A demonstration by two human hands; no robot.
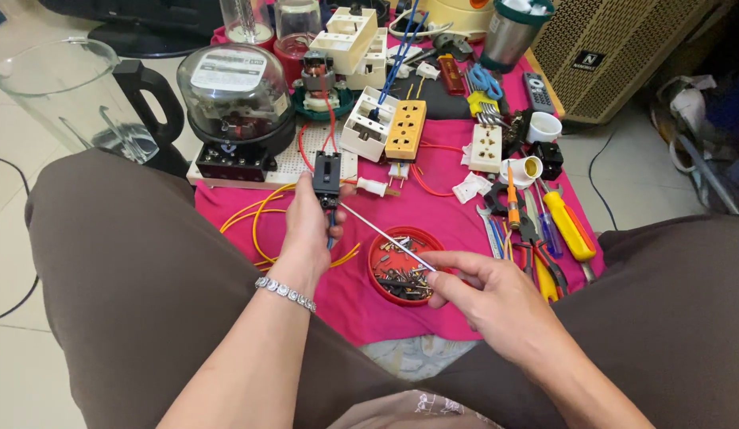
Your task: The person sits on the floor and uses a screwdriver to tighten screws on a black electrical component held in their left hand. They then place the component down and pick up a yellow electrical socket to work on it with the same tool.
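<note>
My left hand (306, 230) grips a small black switch (326, 179) upright above the pink cloth (449, 206). My right hand (485, 290) pinches a thin screwdriver (385, 236), its tip touching the switch, over the red screw dish (377, 256).

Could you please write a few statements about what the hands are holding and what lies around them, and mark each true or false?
1. The left hand holds a small black switch box. True.
2. The right hand holds a pair of pliers. False: it holds a thin metal screwdriver shaft whose tip points at the switch box; the pliers lie on the pink cloth.
3. The round red dish is full of small screws. True.
4. The yellow socket strip lies on the bare floor. False: it lies on the pink cloth.
5. The left wrist wears a beaded bracelet. True.
</note>
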